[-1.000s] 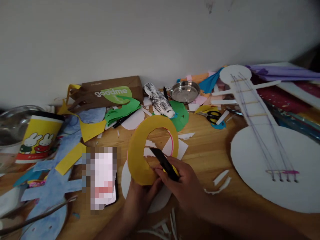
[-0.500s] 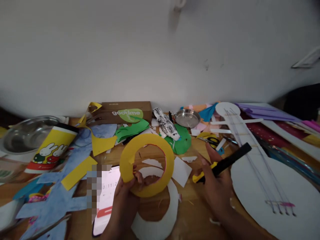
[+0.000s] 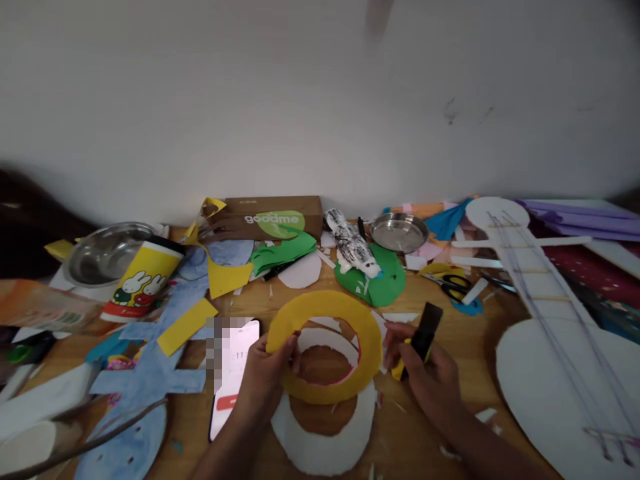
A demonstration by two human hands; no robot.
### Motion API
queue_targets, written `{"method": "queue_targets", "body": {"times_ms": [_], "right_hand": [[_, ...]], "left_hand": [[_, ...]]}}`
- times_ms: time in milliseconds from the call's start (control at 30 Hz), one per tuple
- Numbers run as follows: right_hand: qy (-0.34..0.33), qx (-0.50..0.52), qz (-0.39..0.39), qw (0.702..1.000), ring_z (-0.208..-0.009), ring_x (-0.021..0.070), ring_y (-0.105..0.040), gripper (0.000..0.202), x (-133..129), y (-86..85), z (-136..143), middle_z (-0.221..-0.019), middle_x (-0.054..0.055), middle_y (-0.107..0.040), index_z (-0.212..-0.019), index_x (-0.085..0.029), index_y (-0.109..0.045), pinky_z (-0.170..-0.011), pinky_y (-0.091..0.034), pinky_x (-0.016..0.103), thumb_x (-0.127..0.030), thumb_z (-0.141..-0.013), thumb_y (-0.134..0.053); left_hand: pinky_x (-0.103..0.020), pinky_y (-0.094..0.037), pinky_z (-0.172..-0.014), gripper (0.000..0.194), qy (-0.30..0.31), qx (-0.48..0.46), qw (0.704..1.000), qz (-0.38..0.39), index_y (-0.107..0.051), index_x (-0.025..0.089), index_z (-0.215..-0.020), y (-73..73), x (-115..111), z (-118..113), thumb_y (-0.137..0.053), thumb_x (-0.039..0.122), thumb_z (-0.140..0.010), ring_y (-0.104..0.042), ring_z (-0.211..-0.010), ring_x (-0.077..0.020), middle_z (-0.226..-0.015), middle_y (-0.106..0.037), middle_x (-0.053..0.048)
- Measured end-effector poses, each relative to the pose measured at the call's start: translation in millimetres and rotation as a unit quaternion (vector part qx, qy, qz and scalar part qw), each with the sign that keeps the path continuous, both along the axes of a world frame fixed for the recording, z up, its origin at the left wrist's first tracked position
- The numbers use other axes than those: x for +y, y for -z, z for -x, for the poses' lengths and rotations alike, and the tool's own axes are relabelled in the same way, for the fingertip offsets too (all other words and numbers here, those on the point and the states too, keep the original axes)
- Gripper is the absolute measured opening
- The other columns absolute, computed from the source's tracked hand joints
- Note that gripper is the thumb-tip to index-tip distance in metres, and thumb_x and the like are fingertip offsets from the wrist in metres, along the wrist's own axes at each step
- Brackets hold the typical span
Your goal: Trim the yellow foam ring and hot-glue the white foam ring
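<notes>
My left hand grips the left rim of a yellow paper ring and holds it just above the wooden table. Under the ring lies a white crescent-shaped cutout. My right hand is closed around a black and yellow utility knife, just right of the ring, with the black end pointing up and away. A phone lies beside my left wrist.
A white cardboard guitar with strings fills the right side. Scissors, a steel dish, green paper, a brown box, a yellow cartoon cup, a steel bowl and blue cutouts crowd the back and left.
The knife has left the ring's inside and swung out to the right, then come back closer. The ring has dropped from upright to nearly flat. The view has shifted left.
</notes>
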State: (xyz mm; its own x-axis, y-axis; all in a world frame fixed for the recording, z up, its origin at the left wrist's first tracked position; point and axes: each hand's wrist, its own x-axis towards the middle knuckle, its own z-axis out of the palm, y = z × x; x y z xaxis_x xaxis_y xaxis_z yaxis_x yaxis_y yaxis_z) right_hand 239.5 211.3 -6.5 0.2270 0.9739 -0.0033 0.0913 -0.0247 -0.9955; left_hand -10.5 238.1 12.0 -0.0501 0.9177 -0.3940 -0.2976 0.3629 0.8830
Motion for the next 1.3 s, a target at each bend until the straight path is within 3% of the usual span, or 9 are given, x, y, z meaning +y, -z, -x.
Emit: {"method": "queue_targets", "body": {"times_ms": [167, 267, 433, 600, 733, 967, 1100, 1233, 1300], "right_hand": [[0.03, -0.118, -0.021, 0.992, -0.111, 0.0286, -0.064, 0.039, 9, -13.9, -1, -0.116, 0.008, -0.069, -0.103, -0.023, -0.072, -0.097, -0.051, 0.04, -0.049, -0.074, -0.076], [0.008, -0.138, 0.012, 0.99, -0.087, 0.025, -0.07, 0.044, 10, -20.6, -11, -0.095, 0.005, -0.074, -0.109, -0.022, -0.072, -0.076, -0.058, 0.034, -0.053, -0.078, -0.073], [0.02, -0.19, 0.063, 0.98, -0.062, 0.0196, -0.068, 0.042, 2, -18.9, -47, -0.079, 0.002, -0.074, -0.106, -0.021, -0.074, -0.054, -0.053, 0.026, -0.055, -0.083, -0.07], [0.054, -0.272, 0.012, 0.961, -0.074, 0.0232, -0.072, 0.04, 1, -4.7, -67, -0.085, 0.004, -0.075, -0.109, -0.021, -0.071, -0.061, -0.058, 0.031, -0.055, -0.091, -0.059], [0.07, -0.333, -0.089, 0.936, -0.11, 0.0292, -0.065, 0.041, 3, -5.4, -65, -0.115, 0.014, -0.067, -0.114, -0.018, -0.068, -0.095, -0.054, 0.044, -0.051, -0.097, -0.051], [-0.089, -0.462, -0.195, 0.86, -0.093, 0.0306, -0.066, 0.038, -10, -13.1, -23, -0.105, 0.012, -0.068, -0.128, -0.02, -0.063, -0.081, -0.06, 0.049, -0.029, -0.091, -0.068], [-0.111, -0.492, -0.247, 0.828, -0.103, 0.0313, -0.064, 0.033, -31, -32.2, -17, -0.112, 0.011, -0.068, -0.124, -0.021, -0.063, -0.088, -0.057, 0.05, -0.028, -0.092, -0.067], [0.121, -0.495, -0.261, 0.82, -0.119, 0.029, -0.057, 0.041, -67, -80.7, -89, -0.128, 0.014, -0.058, -0.14, -0.025, -0.05, -0.101, -0.051, 0.048, -0.027, -0.099, -0.05], [0.334, -0.549, -0.193, 0.741, -0.128, 0.0356, -0.05, 0.05, -86, -102.7, -150, -0.132, 0.018, -0.055, -0.142, -0.022, -0.049, -0.11, -0.04, 0.055, -0.04, -0.096, -0.055]], "left_hand": [[-0.028, -0.047, -0.053, 0.049, 0.104, 0.117, 0.986, -0.057, -0.07, 0.013, -0.075, 3.4, -6, -4, -0.07, 0.062, -0.078, -0.058, -0.051, -0.0156, -0.061, -0.066, -0.005], [-0.034, -0.055, -0.068, 0.058, 0.114, 0.236, 0.959, -0.108, -0.074, 0.014, -0.099, -4.3, -8, 7, -0.055, 0.067, -0.087, -0.067, -0.072, -0.022, -0.086, -0.073, -0.01], [-0.059, -0.033, -0.109, 0.054, 0.017, 0.519, 0.836, -0.176, -0.065, 0.023, -0.131, -25.6, -6, 65, -0.049, 0.057, -0.093, -0.049, -0.116, -0.0342, -0.125, -0.059, -0.014], [-0.067, -0.033, -0.106, 0.045, 0.046, 0.647, 0.735, -0.198, -0.073, 0.018, -0.12, -15.6, -11, 98, -0.049, 0.045, -0.094, -0.05, -0.109, -0.0364, -0.123, -0.056, -0.019], [-0.064, -0.034, -0.11, 0.047, 0.05, 0.652, 0.711, -0.261, -0.064, 0.014, -0.129, 6.7, -24, 63, -0.039, 0.042, -0.1, -0.049, -0.123, -0.0369, -0.129, -0.054, -0.02], [-0.047, -0.045, -0.111, 0.074, 0.184, 0.588, 0.69, -0.379, -0.017, 0.026, -0.16, 22.9, -54, -32, -0.055, 0.035, -0.098, -0.038, -0.147, -0.0284, -0.163, -0.031, -0.015], [-0.052, -0.041, -0.113, 0.065, 0.213, 0.63, 0.562, -0.492, -0.034, 0.027, -0.155, 27.2, -52, -46, -0.058, 0.02, -0.095, -0.034, -0.15, -0.0314, -0.164, -0.034, -0.014], [-0.049, -0.041, -0.114, 0.049, 0.238, 0.645, 0.496, -0.53, -0.051, 0.021, -0.143, 34.4, -41, -42, -0.057, 0.018, -0.094, -0.057, -0.132, -0.0264, -0.138, -0.066, -0.007], [-0.05, -0.044, -0.111, 0.044, 0.239, 0.634, 0.496, -0.543, -0.056, 0.02, -0.138, 35.3, -34, -42, -0.058, 0.018, -0.094, -0.065, -0.122, -0.0267, -0.128, -0.072, -0.008]]}}
